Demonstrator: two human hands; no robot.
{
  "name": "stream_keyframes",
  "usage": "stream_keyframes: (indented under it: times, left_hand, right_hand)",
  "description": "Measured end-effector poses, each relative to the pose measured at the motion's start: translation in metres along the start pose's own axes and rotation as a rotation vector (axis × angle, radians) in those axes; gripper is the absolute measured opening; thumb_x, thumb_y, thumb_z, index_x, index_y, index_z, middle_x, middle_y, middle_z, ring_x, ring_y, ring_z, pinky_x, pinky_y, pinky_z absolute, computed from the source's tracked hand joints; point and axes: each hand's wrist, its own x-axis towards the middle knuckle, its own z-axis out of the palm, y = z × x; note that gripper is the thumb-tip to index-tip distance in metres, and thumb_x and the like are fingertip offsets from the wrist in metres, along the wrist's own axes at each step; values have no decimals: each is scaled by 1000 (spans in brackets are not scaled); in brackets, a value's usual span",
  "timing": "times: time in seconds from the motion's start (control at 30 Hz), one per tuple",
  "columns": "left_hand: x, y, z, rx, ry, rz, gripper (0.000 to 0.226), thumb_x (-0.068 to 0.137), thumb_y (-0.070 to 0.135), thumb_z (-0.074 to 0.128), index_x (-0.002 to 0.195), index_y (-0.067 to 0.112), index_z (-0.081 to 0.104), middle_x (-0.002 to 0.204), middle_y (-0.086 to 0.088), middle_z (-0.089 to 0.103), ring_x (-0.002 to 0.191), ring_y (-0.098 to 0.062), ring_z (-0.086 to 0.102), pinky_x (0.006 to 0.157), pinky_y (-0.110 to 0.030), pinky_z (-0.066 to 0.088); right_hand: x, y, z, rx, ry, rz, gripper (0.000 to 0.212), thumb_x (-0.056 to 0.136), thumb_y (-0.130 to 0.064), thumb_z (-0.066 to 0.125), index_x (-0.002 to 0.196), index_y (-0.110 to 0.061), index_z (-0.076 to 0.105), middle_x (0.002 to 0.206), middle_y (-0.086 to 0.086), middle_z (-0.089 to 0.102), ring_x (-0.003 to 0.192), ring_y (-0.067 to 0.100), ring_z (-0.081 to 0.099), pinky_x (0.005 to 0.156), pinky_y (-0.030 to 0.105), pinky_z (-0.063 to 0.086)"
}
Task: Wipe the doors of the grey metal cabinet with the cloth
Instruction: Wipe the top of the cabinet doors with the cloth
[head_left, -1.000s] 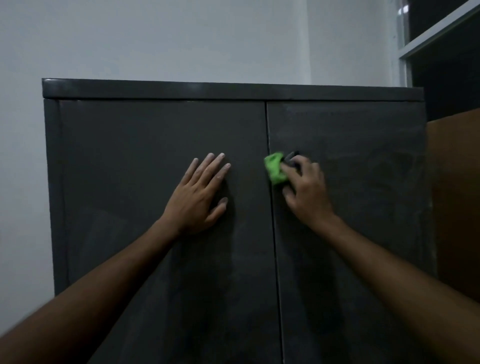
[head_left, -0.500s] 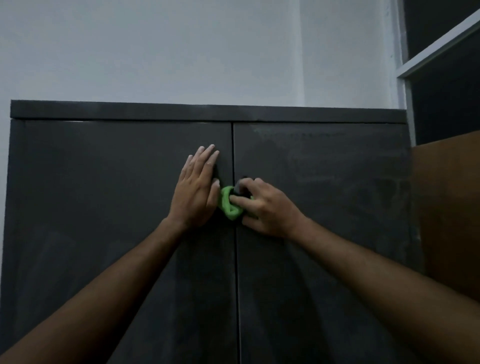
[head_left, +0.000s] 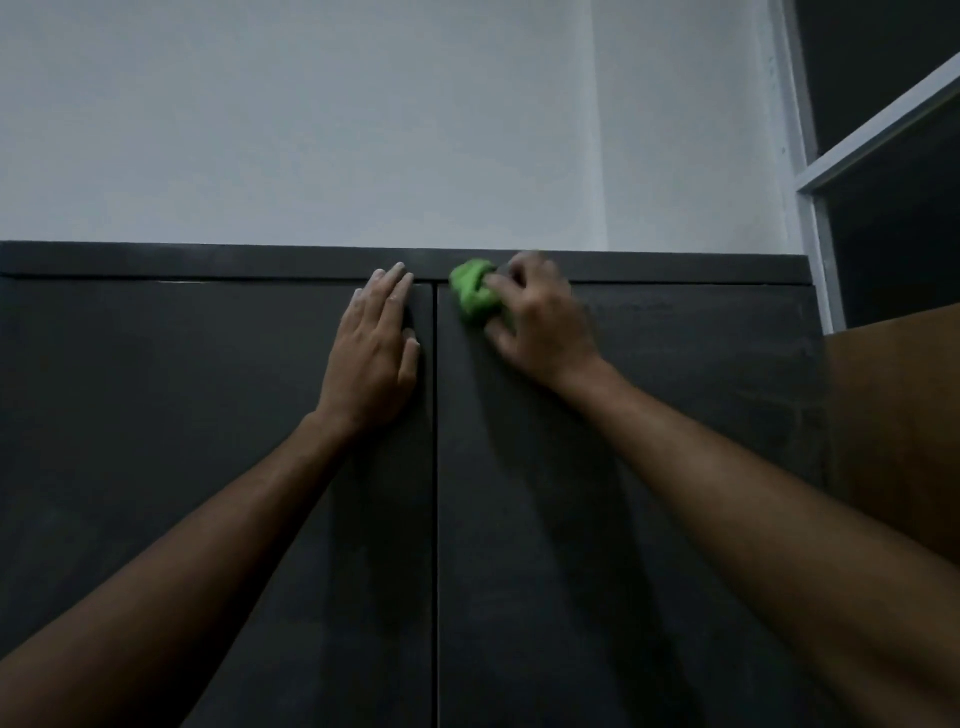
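Up at the top of the grey metal cabinet, seen from the head camera, the right hand has its fingers curled round a bunched green cloth and presses it against the right door. The cloth sticks out of the hand toward 10 o'clock, its upper part lying over the line where the door meets the cabinet's top rim, just right of the vertical seam between the doors. The hand is blurred, so how each finger lies cannot be told exactly.

The left hand lies flat on the left door with fingers straight and close together, pointing to 12 o'clock, fingertips reaching the top rim and the thumb edge just beside the seam. The two hands are near each other, apart, with the seam between them.

Toward 3 o'clock from the cloth the right door runs as open grey surface to the cabinet's right edge, where a brown panel stands just beside it. Toward 6 o'clock both doors run down under the forearms. At 12 o'clock the pale wall rises above the rim, and a white window frame stands at 2 o'clock
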Motion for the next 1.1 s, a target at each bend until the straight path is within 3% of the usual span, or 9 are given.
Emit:
stream_keyframes:
  times: [0.07,0.1,0.27,0.43,0.6,0.77,0.87,0.97,1.1]
  left_hand:
    - [5,4,4,17,-24,22,70,96,27,36,161,2,32,171,-14,27,160,-30,20,132,-47,15]
    - [7,8,6,7,-23,20,70,95,26,35,161,3,32,171,-14,27,160,-30,20,132,-46,14]
    - [3,23,14,-126,49,-64,66,91,11,46,156,0,39,165,-16,36,156,-30,27,130,-48,19]
    - [3,26,20,-71,39,-48,66,92,15,47,156,0,38,165,-16,36,157,-31,26,131,-47,15]
    - [1,36,24,-138,52,-74,56,90,17,49,144,2,48,159,-16,42,154,-31,31,130,-50,20]
    - [-1,38,32,-126,120,-42,45,89,15,47,131,2,56,145,-17,53,144,-33,43,125,-54,28]
    - [1,38,31,-328,334,-143,34,94,9,45,122,-2,59,127,-21,58,120,-31,54,108,-50,43]
    - [-7,33,24,-331,370,-138,32,99,12,43,122,-1,61,124,-18,59,119,-30,54,108,-35,42]
    - [-20,33,21,-237,196,-52,40,101,20,40,127,1,64,132,-15,61,127,-26,53,111,-35,39]
  right_hand:
    - [29,8,0,10,132,315,34,86,-27,61,116,-12,68,112,18,53,98,38,55,83,49,53]
    - [36,1,3,12,139,347,32,86,-25,63,115,-11,68,113,18,53,98,38,55,83,48,53]
    - [8,-19,3,64,-91,-64,41,84,-32,58,118,-13,68,111,15,54,92,33,57,75,47,54]
    - [36,3,-6,47,96,384,31,90,-25,63,117,-12,67,115,16,49,102,36,56,84,45,55]
    - [20,-12,-8,110,-100,41,35,85,-27,68,117,-12,69,113,14,50,98,31,57,78,44,56]
    - [28,10,-18,59,-8,297,35,89,-26,65,122,-13,67,116,13,48,103,32,55,85,42,53]
    - [-7,-16,-12,155,-108,72,35,85,-22,70,118,-11,69,113,14,49,97,31,56,80,44,56]
    - [-45,-10,-18,174,-262,-102,42,81,-29,75,120,-13,69,113,11,52,94,26,59,72,41,58]
    - [-46,-14,-11,178,-60,167,37,80,-24,71,114,-12,69,107,14,51,89,32,57,70,48,56]
